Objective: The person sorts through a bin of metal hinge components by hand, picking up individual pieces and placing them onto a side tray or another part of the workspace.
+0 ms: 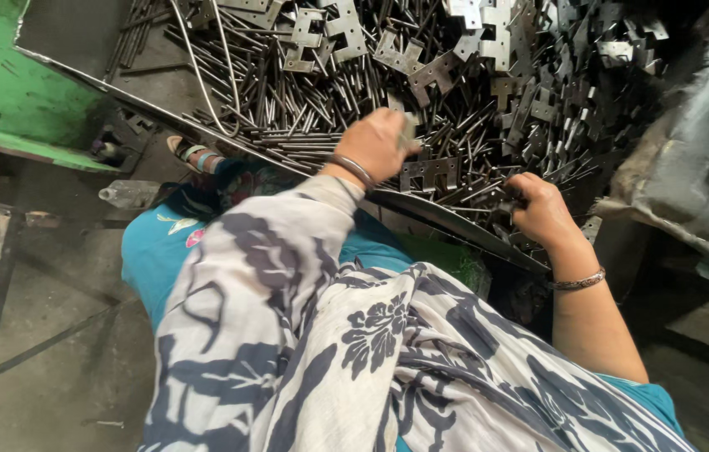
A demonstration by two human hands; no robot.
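My left hand is closed around a small metal hinge plate above a heap of thin steel pins. A bangle sits on that wrist. My right hand grips a bunch of metal pieces at the near edge of the metal tray; what exactly it holds is partly hidden by the fingers. Stamped hinge plates lie piled across the far side of the tray. One flat hinge plate rests between my two hands.
A green machine surface stands at the upper left. A grey sack with a metal plate on it leans at the right. My patterned scarf and teal clothing fill the lower middle. A sandalled foot shows under the tray edge.
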